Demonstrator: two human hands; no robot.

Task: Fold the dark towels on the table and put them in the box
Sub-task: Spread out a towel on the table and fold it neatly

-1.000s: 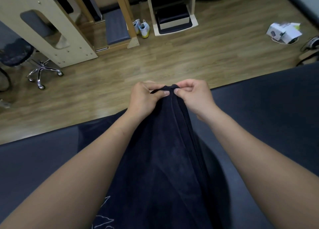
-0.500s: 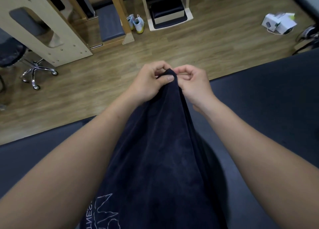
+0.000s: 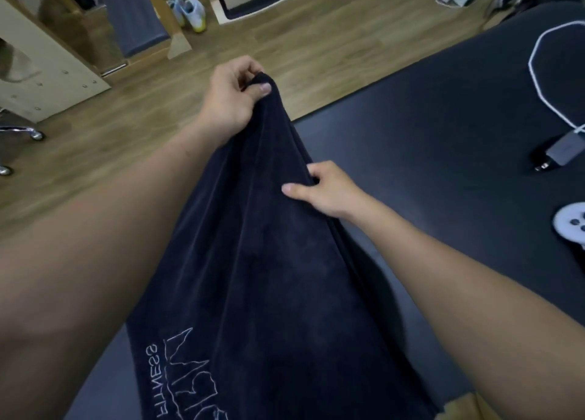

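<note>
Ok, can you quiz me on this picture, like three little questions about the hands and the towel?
1. True or false: both the left hand and the right hand grip the dark towel.
2. Which hand holds the towel's top end? A) left B) right
3. Fill in: the letters stitched on the towel are ____ in colour.
Key: 1 true; 2 A; 3 white.

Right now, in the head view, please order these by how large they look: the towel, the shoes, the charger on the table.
1. towel, by far largest, but nearest the camera.
2. shoes and charger look alike; shoes lie farther away, so unranked.
</note>
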